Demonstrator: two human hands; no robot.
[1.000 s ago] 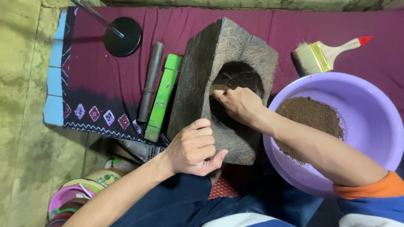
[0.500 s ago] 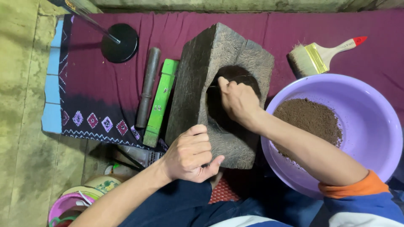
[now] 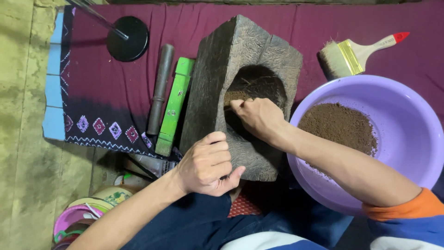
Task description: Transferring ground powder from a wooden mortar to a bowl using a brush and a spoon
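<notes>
A big grey stone mortar (image 3: 217, 78) stands tilted on a maroon cloth (image 3: 115, 88). My left hand (image 3: 206, 164) grips its near edge with curled fingers. My right hand (image 3: 259, 118) reaches into the dark hollow, fingertips in a small heap of brown powder (image 3: 235, 96); whether it holds any is hidden. To the right stands a purple plastic basin (image 3: 407, 115) with a pile of the same brown powder (image 3: 340, 125) inside, under my right forearm.
A green bar (image 3: 175, 104) and a grey metal rod (image 3: 160, 88) lie left of the mortar. A black round stand base (image 3: 128, 38) is at the back left, a paintbrush (image 3: 354, 54) at the back right. Coloured plates (image 3: 78, 215) sit on the floor at the lower left.
My right hand has shifted slightly lower and leftward inside the hollow. My left hand keeps its hold on the mortar's edge.
</notes>
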